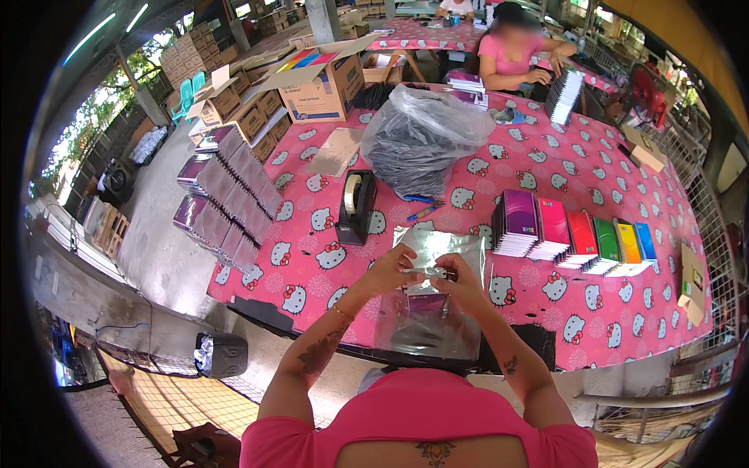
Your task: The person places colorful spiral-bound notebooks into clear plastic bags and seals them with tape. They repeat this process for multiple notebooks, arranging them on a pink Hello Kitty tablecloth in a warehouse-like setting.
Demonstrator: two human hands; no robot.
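Note:
My left hand (390,271) and my right hand (462,281) meet at the table's near edge. Both are closed, thumbs and fingers pinching the edge of a shiny clear plastic bag (427,337). Through the film a purple-covered item, perhaps a notebook (426,304), shows in part; glare blurs its outline. More shiny clear plastic (445,242) lies flat just beyond my fingers. Past my left hand stands a black tape dispenser (356,210) with a roll of tape on it. Blue pens (424,204) rest beyond the plastic.
Wrapped purple notebooks (226,195) stand stacked at the left edge. Rows of coloured spiral notebooks (538,222) sit at right. A large plastic sack (421,129) of dark material and an open carton (321,90) are farther back. Across the table a person (511,58) handles a notebook stack (563,97).

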